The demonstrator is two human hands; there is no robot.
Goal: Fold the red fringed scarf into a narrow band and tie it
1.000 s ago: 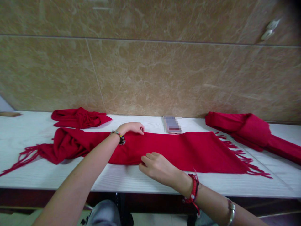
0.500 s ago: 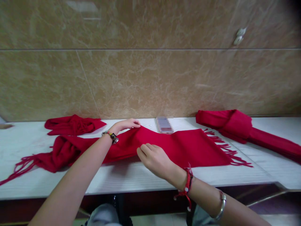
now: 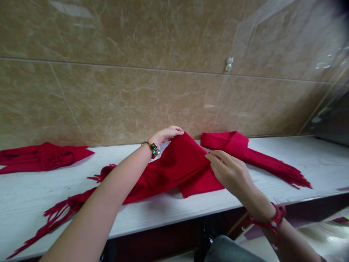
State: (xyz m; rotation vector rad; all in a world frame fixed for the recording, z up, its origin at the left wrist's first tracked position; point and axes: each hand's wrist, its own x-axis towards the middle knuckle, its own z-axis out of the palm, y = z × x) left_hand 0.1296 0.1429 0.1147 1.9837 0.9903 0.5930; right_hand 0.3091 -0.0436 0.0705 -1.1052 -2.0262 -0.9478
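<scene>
A long red fringed scarf (image 3: 169,167) stretches along the white counter, its middle lifted. My left hand (image 3: 170,134) pinches the scarf's far edge near the wall. Closer to me and to the right, my right hand (image 3: 229,167) grips the near edge between thumb and fingers. Between both hands the cloth is drawn flat and slants over a lower layer that rests on the counter. The scarf's fringe trails toward the lower left, partly behind my left forearm.
A bunched red scarf (image 3: 45,156) lies at the left by the wall. Behind my right hand, a folded red scarf (image 3: 231,142) stretches rightward with its fringe. The white counter (image 3: 152,222) meets a brown marble-tiled wall (image 3: 136,98), which bears a small white hook (image 3: 229,64).
Both hands have moved right along the scarf, raising and folding its cloth over itself. My right hand has closed on the near edge. The view has turned rightward.
</scene>
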